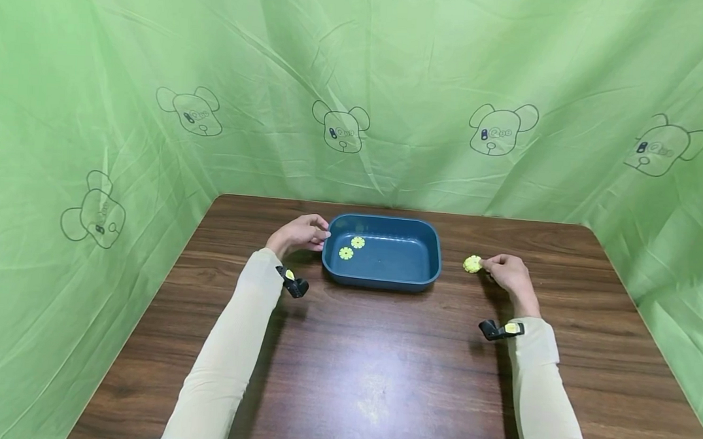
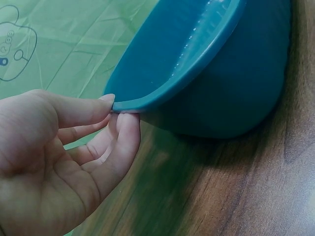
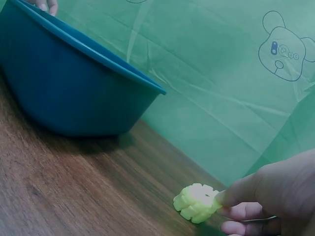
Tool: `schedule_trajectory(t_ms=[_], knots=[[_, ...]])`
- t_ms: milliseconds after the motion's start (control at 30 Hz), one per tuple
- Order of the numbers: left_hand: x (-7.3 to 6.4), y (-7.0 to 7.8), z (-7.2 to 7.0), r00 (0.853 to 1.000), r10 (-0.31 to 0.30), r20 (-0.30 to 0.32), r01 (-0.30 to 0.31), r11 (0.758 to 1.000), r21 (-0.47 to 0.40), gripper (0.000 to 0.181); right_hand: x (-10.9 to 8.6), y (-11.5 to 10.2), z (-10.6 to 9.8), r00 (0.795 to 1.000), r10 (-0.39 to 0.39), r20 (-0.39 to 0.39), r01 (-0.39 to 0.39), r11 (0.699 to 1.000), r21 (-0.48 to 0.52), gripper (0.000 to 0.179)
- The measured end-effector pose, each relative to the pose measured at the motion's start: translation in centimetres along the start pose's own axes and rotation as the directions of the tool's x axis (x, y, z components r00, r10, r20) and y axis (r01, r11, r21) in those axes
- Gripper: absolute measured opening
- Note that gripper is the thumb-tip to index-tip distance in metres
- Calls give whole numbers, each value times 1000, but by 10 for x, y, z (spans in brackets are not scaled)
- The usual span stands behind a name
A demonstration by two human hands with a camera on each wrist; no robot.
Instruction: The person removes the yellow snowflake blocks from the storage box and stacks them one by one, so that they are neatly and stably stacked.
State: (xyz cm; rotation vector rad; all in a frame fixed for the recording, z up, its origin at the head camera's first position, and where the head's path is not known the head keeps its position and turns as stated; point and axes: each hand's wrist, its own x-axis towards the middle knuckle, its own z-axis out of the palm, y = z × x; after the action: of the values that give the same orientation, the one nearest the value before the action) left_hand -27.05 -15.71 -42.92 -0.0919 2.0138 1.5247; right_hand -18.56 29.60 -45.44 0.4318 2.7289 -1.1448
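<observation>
A dark blue rectangular basin (image 1: pixel 380 283) stands on the wooden table. My left hand (image 1: pixel 301 234) pinches its left rim, with the thumb on top and fingers underneath, as the left wrist view shows. Inside the basin, toward its left end, lie two flat yellow flower-shaped discs, one disc (image 1: pixel 346 253) nearer me and the other disc (image 1: pixel 358 243) just behind. To the right of the basin sits a small stack of the same yellow flower-shaped discs (image 3: pixel 196 204). My right hand (image 1: pixel 508 273) pinches the stack's right edge between thumb and fingers; the fingertips are partly hidden behind the thumb.
The brown wooden table (image 1: pixel 345 363) reaches back to a green cloth backdrop (image 1: pixel 405 65) printed with bear-head outlines, which also hangs along both sides. A black wrist camera (image 1: pixel 292 282) is strapped on the left sleeve, and another camera (image 1: pixel 501 329) on the right sleeve.
</observation>
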Motion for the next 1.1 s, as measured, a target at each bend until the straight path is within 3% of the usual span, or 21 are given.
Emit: schedule_trajectory(t_ms=[567,767,1100], knots=[[-1,-1,1,1000,12,-3,-12,1000,0,27,2,4,2,999,2,-36,-3,999,-34,41],[-1,-1,1,1000,13,-4,-13,1000,10,28,-4,-4,-3,999,19,-43,-19,1000,15,40],[0,0,0,1000,8,0,-8,1000,-1,28,-7,-15,-9,996,-46,-74,47,999,8,46]])
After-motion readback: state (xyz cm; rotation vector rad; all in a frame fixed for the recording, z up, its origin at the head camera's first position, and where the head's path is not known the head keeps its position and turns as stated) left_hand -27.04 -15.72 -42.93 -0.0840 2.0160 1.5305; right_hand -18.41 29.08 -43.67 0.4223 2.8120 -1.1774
